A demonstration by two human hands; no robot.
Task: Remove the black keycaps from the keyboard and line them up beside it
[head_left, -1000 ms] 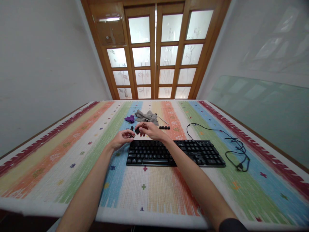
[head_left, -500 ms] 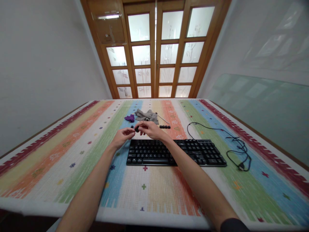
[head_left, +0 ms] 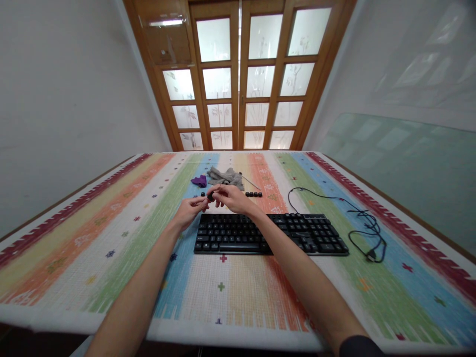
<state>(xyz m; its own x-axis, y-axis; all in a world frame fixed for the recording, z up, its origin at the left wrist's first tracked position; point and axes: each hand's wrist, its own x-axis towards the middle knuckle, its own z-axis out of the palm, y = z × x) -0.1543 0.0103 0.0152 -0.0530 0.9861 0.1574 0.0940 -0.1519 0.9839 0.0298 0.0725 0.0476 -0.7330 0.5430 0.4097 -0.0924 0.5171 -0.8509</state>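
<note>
Head view: dark piece (head_left: 210, 197) pinched by fingers of right hand (head_left: 231, 199), presumably steadied by left hand (head_left: 188, 210), whose grip cannot be told.

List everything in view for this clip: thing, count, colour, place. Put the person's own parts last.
keyboard: 1, black, near the table's middle, partly under the right forearm
cable: 1, black, right of the keyboard
row of keycaps: 4 visible, black, beyond the keyboard
lone small piece: 1, black, beyond the left fingertips
held piece: 1, dark, at the fingertips
grey cloth: 1, grey, beyond the hands
purple cloth: 1, purple, left of it
thin rod: 1, greyish, right of it
tablecloth: 1, multicoloured stripes, on the table
doors: brown with pale panes, background
panel: 1, pale green, right
left hand: 1, bare, beside the held piece
right hand: 1, bare, pinching it
sleeve: 1, dark, right arm
</note>
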